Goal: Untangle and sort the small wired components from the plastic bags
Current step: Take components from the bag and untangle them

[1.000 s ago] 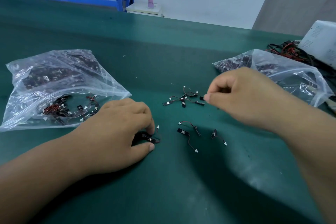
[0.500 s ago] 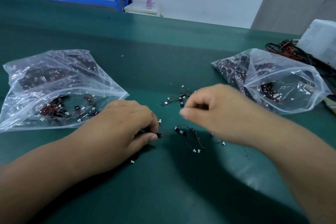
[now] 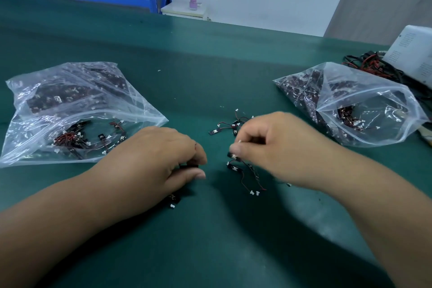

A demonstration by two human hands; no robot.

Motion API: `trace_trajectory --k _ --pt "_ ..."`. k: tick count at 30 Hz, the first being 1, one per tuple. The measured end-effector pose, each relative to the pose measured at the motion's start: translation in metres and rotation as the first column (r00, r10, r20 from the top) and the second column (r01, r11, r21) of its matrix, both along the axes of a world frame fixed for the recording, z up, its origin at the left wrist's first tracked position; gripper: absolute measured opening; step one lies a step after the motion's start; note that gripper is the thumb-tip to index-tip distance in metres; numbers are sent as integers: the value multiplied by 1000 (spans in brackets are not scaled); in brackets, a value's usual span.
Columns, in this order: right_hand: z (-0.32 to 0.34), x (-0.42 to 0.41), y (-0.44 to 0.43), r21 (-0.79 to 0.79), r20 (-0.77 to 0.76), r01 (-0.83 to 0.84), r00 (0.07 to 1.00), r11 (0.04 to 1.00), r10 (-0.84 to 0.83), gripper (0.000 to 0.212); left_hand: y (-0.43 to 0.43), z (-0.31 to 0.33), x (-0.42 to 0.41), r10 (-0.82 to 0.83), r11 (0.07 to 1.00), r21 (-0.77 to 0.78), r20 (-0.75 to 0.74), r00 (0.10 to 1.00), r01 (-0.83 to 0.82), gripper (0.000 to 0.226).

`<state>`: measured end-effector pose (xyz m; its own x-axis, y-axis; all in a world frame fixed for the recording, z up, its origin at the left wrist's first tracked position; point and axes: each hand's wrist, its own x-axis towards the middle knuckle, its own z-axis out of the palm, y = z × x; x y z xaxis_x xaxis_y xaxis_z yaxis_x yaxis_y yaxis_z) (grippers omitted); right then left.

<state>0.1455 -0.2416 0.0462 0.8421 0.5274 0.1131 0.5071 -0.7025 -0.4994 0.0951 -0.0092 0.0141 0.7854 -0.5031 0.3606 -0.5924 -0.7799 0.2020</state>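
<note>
We judge the task to be in its early part. Our left hand (image 3: 154, 161) curls thumb and fingers round a dark component (image 3: 188, 166), low on the green surface (image 3: 210, 65). Our right hand (image 3: 275, 147) pinches a wired piece (image 3: 233, 153) just above a loose pair (image 3: 247, 175) lying between the hands. A small tangle (image 3: 230, 125) of about 3 or 4 pieces lies just beyond the right hand, and 1 stray piece (image 3: 174, 202) shows beneath the left hand. That handful is all that is out. The left bag (image 3: 70, 110) and the right bag (image 3: 350, 105) each hold many more, knotted in red and black wire, so most of the untangling and sorting remains. We can make out no clearly sorted groups.
</note>
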Motion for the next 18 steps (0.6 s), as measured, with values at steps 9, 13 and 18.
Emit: trace_trajectory --k 9,13,18 --pt "14 2 -8 107 -136 26 991 994 -11 26 -1 1 -1 -42 999 14 21 999 41 30" --pt "13 5 -12 78 -121 93 989 993 -84 32 -2 0 -3 -36 999 -21 39 999 37 27" --pt "8 -5 0 75 -119 2 993 997 7 18 -7 3 -6 -54 990 -127 95 994 66 20"
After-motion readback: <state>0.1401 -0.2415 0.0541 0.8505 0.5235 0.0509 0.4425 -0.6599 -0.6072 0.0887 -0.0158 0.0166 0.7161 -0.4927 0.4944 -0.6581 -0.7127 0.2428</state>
